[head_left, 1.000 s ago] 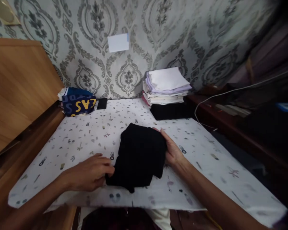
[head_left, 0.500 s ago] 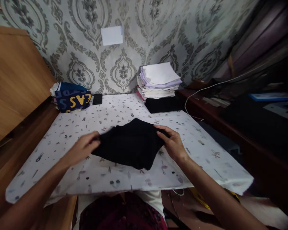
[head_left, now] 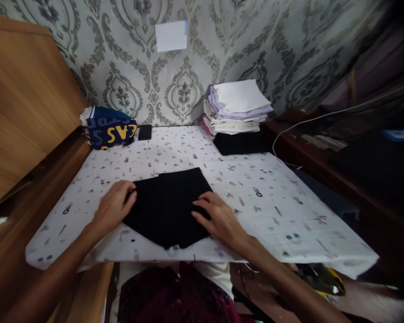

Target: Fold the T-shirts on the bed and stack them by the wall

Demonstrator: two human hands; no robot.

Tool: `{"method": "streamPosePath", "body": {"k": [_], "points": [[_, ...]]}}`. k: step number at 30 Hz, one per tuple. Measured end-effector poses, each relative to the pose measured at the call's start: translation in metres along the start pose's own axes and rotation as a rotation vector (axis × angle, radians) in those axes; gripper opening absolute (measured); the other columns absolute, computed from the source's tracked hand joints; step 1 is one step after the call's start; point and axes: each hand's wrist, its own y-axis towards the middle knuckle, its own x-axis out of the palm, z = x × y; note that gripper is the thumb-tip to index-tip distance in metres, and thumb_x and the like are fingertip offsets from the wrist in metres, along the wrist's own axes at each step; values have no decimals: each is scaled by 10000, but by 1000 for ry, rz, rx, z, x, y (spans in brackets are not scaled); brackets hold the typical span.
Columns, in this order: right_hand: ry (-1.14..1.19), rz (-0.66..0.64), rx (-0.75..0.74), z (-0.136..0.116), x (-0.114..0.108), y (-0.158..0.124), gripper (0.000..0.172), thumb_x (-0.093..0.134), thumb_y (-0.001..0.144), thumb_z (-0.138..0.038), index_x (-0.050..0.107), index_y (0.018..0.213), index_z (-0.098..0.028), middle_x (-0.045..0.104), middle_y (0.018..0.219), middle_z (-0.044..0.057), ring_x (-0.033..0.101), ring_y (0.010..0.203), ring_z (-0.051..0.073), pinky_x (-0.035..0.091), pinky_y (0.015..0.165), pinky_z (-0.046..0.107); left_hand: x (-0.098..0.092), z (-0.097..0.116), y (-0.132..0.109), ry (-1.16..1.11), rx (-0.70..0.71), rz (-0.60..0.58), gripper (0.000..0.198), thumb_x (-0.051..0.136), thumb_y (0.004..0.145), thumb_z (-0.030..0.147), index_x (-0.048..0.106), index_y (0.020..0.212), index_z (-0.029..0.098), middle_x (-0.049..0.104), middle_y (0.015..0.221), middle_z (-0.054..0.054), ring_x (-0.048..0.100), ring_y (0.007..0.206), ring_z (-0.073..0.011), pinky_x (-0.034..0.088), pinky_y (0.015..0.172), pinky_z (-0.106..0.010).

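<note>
A black folded garment (head_left: 170,208) lies on the patterned white cloth close to the table's front edge. Its kind is hard to make out. At its left corner, my left hand (head_left: 116,204) is closed, with the garment's edge pinched between thumb and fingers. My right hand (head_left: 222,220) rests over the right side, thumb and fingers apart and touching the black fabric.
Folded white and lilac clothes (head_left: 240,107) are stacked at the back right, a black folded cloth (head_left: 242,142) in front of them. At the back left sit a navy folded bundle (head_left: 111,132) with yellow letters and a dark phone (head_left: 145,132). A white cable (head_left: 306,120) runs along the right.
The black garment has come down flatter on the table. My right hand has shifted from gripping its right corner to lying on its side. My left hand keeps its hold.
</note>
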Motion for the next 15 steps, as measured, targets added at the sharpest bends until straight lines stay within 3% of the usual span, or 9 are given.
{"method": "streamPosePath", "body": {"k": [3,5,8,10,13,15], "points": [[-114,-187,-61,-29,16,21,181,659,875,-348,695,954,-189,636,1072,126,596,1014,297,522,891,465,11,32,4,-18,147,-205,367,453,948,453,575,1164,184,660,1153,-122,611,1085,-277,481,921,-417],[-155,-230,-56,-42,21,27,248,695,842,-377,679,986,-176,624,1077,130,581,1032,304,509,914,473,17,40,6,-12,122,-325,434,517,916,447,553,1247,167,658,1189,-140,620,1092,-291,486,912,-421],[-143,-267,-73,-47,21,26,487,739,784,-410,635,1192,-165,609,1135,136,565,1071,318,497,937,498,19,34,7,-46,33,-458,413,534,894,381,554,1253,177,701,1036,-99,655,974,-273,492,819,-384],[-111,-285,-93,-44,19,23,631,712,783,-352,550,1362,-162,604,1183,142,561,1097,322,494,944,509,16,25,6,-149,34,-517,308,510,892,340,602,1148,196,698,904,-48,649,850,-231,480,753,-341],[-35,-278,-84,-37,17,22,721,584,784,-166,441,1490,-146,619,1226,152,573,1129,312,494,956,494,4,10,1,-402,66,-530,218,506,897,363,638,956,198,684,886,-22,614,798,-180,472,723,-290],[47,-252,-30,-30,16,26,719,510,773,-102,456,1489,-139,657,1185,147,608,1092,295,506,929,465,-10,1,-2,-537,32,-487,261,539,895,436,639,892,195,673,884,-17,603,815,-174,480,737,-279]]}}
